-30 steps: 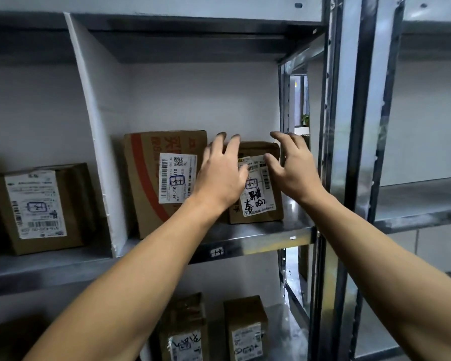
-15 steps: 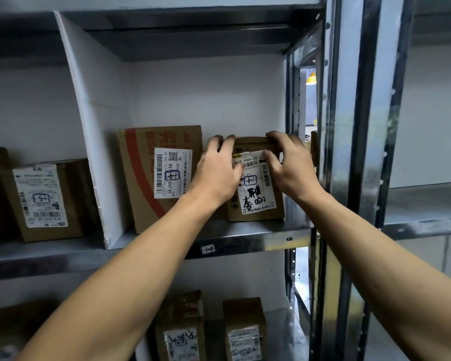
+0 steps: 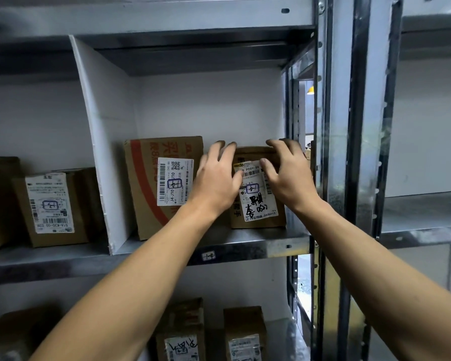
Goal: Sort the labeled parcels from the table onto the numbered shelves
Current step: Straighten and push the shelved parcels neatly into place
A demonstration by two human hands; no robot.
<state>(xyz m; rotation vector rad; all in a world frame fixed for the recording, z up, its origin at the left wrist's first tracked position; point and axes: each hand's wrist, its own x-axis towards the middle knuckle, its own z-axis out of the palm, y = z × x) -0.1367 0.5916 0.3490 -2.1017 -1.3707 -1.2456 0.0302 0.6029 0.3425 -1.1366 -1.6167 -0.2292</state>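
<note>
- On the shelf point(image 3: 245, 246), at the right end of its bay, the small parcel point(image 3: 258, 209) stands upright with its label facing me.
- My left hand point(image 3: 216, 181) lies against its left side, fingers straight, thumb touching the label.
- My right hand point(image 3: 287, 178) hooks its fingers over the top edge, thumb pinching the front.
- Both forearms reach upward.
- A larger parcel point(image 3: 151, 183) stands just left, near the white divider point(image 3: 104, 152).

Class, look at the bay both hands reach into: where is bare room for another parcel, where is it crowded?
Free: the shelf strip before the large parcel and small parcel; the space above both. Crowded: between them, at the left hand and right hand.
</note>
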